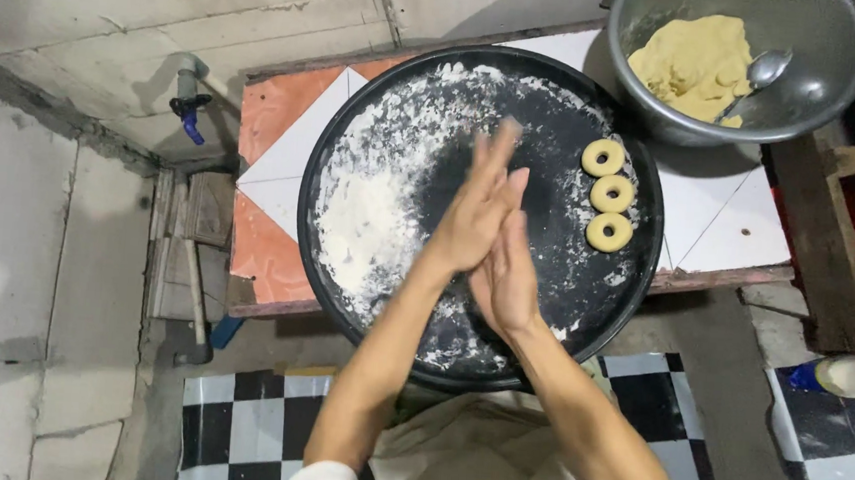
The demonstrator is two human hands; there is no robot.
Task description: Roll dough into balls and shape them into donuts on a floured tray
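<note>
My left hand (480, 209) and my right hand (507, 281) are pressed palm to palm, fingers straight, above a round black tray (306, 224). The left hand lies on top and reaches farther. Whatever may be between the palms is hidden. White flour (369, 216) is spread over the tray's left half. Three ring-shaped pieces of pale dough (612, 194) lie in a column on the tray's right side, just right of my hands.
A metal bowl (827, 42) with yellow dough (696, 63) and a spoon (766, 68) stands at the top right. The tray rests on an orange-and-white tiled table (280, 119). A tap (188, 108) sticks out of the left wall. Black-and-white floor tiles (234, 427) lie below.
</note>
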